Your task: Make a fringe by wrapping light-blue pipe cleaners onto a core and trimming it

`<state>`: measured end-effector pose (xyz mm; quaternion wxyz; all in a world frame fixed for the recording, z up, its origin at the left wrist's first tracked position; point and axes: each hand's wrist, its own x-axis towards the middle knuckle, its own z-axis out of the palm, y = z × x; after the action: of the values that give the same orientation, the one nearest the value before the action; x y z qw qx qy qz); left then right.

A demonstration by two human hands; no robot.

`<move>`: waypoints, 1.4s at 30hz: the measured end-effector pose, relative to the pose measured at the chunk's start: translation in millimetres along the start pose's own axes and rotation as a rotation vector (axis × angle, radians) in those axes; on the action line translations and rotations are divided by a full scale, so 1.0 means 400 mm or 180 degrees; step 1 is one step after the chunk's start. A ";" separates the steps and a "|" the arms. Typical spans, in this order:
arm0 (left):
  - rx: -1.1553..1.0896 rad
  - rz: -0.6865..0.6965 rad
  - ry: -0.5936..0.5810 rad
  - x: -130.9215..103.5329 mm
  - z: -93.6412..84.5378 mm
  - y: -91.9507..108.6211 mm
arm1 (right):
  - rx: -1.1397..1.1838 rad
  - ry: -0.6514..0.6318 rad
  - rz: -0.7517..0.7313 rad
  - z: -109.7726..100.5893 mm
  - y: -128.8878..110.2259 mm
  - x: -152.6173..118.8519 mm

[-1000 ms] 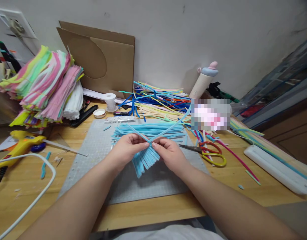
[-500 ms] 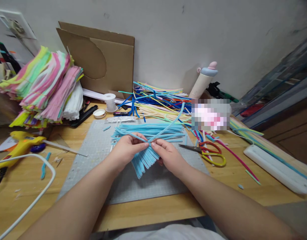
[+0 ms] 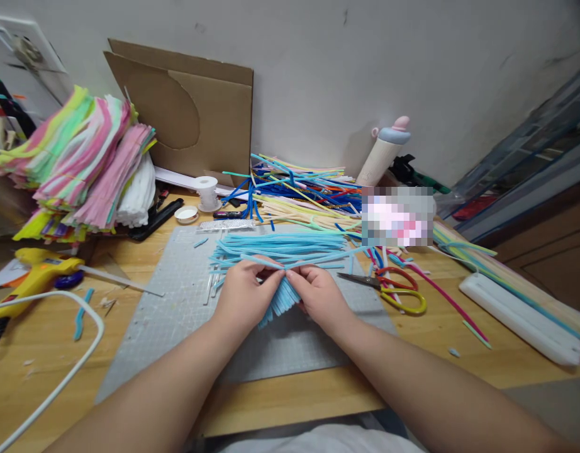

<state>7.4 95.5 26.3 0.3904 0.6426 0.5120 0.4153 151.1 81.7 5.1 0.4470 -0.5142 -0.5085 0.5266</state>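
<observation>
My left hand (image 3: 246,290) and my right hand (image 3: 321,294) meet over the grey cutting mat (image 3: 172,314), thumbs and fingertips nearly touching. Between them they pinch a fringe of light blue pipe cleaners (image 3: 284,301) whose strands fan downward. A light blue stem runs crosswise at the fringe's top, its right end reaching out beyond my right hand. The fingers under the fringe are partly hidden. Just behind my hands lies a pile of loose light blue pipe cleaners (image 3: 285,242).
Red-and-yellow scissors (image 3: 403,294) lie at the right, near a white bar (image 3: 521,318). On the left are a yellow glue gun (image 3: 33,277) with a white cable and colourful bundles (image 3: 82,157). A spool (image 3: 206,192), cardboard (image 3: 205,119) and a bottle (image 3: 382,151) stand behind.
The crossing stem's right end has dropped from pointing up and away to lying nearly level. My left hand has turned a little, covering more of the fringe.
</observation>
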 end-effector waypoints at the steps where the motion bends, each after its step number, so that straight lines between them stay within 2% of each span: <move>1: 0.0134 0.0110 0.0078 -0.003 0.000 0.002 | -0.0023 0.0017 -0.0025 0.000 0.001 0.000; 4: 0.0299 0.0252 0.0162 -0.008 -0.001 0.009 | -0.0078 0.0022 -0.0040 0.000 0.000 0.000; 7: 0.0290 0.0164 0.0050 -0.007 -0.001 0.010 | -0.0070 0.0036 0.0025 0.002 -0.004 -0.001; 13: -0.0579 -0.0273 -0.0239 0.001 0.006 0.003 | 0.0132 0.0123 0.0047 0.004 -0.015 -0.002; 18: -0.0907 -0.0573 -0.0226 0.005 0.006 0.014 | 0.0252 0.0175 -0.0009 0.000 -0.018 -0.001; 29: -0.0895 -0.0563 -0.0334 0.008 0.005 -0.006 | 0.0326 0.0199 -0.0199 -0.004 -0.011 0.004; 31: -0.0796 -0.0429 -0.0367 0.003 0.003 0.002 | 0.0310 0.0205 -0.0234 -0.005 -0.010 0.005; 36: 0.0245 0.0782 -0.0382 -0.020 -0.006 0.036 | 0.0294 0.0333 -0.0206 -0.009 -0.013 0.009; 38: 0.0361 0.0939 -0.0419 -0.023 -0.008 0.041 | 0.0318 0.0353 -0.0205 -0.010 -0.014 0.010; 40: 0.0107 0.0605 -0.0432 -0.018 -0.008 0.039 | 0.0348 0.0323 -0.0222 -0.009 -0.015 0.009; 42: -0.0448 -0.0024 -0.0468 -0.008 -0.008 0.033 | 0.0377 0.0238 -0.0239 -0.008 -0.016 0.005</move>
<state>8.3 90.3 39.3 0.4727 0.6404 0.4540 0.4005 154.0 84.6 11.4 0.5148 -0.4866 -0.4784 0.5190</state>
